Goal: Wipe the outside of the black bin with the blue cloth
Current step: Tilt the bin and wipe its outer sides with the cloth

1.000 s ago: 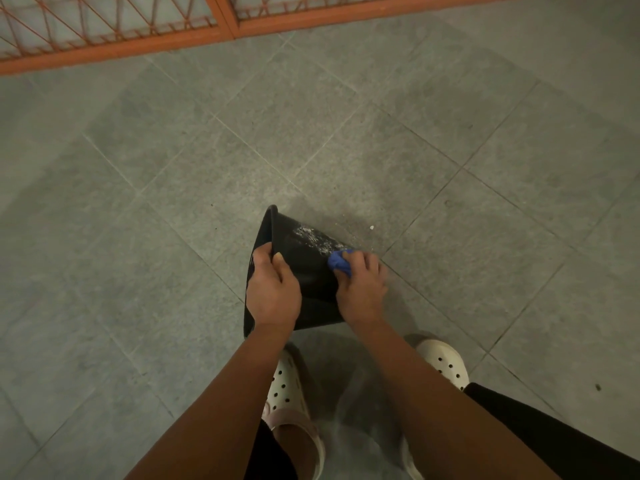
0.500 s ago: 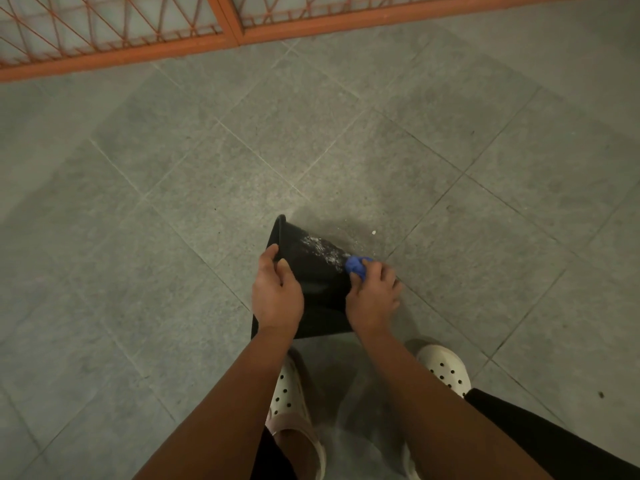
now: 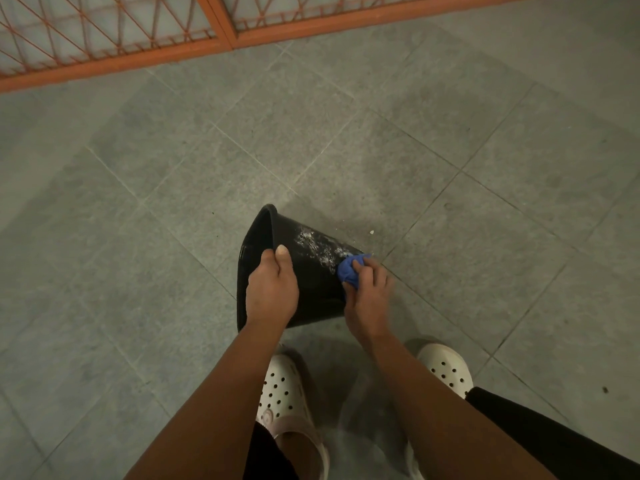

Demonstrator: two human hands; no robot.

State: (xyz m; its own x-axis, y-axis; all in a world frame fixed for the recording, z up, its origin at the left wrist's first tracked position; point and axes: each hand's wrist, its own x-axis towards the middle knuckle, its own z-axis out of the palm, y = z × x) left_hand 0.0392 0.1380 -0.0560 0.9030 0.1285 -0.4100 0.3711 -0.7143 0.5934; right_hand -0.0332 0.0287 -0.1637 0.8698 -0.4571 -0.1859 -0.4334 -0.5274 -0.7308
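Note:
The black bin [image 3: 311, 285] lies tipped on its side on the grey tiled floor, its open mouth facing left and its base to the right. White soapy streaks mark its upper outer wall. My left hand [image 3: 272, 289] grips the rim, thumb on the outside and fingers curled into the opening. My right hand [image 3: 367, 299] holds the bunched blue cloth [image 3: 350, 270] and presses it against the bin's outer wall near the base, just below the streaks.
An orange metal grille [image 3: 114, 29] with an orange bottom rail runs along the far edge of the floor. My two feet in white perforated clogs [image 3: 284, 396] stand just behind the bin. A small white speck [image 3: 371, 232] lies on the tile beyond it.
My right hand has slid the blue cloth a little along the bin's wall near the base, and more of the cloth shows. My left hand keeps its hold on the rim.

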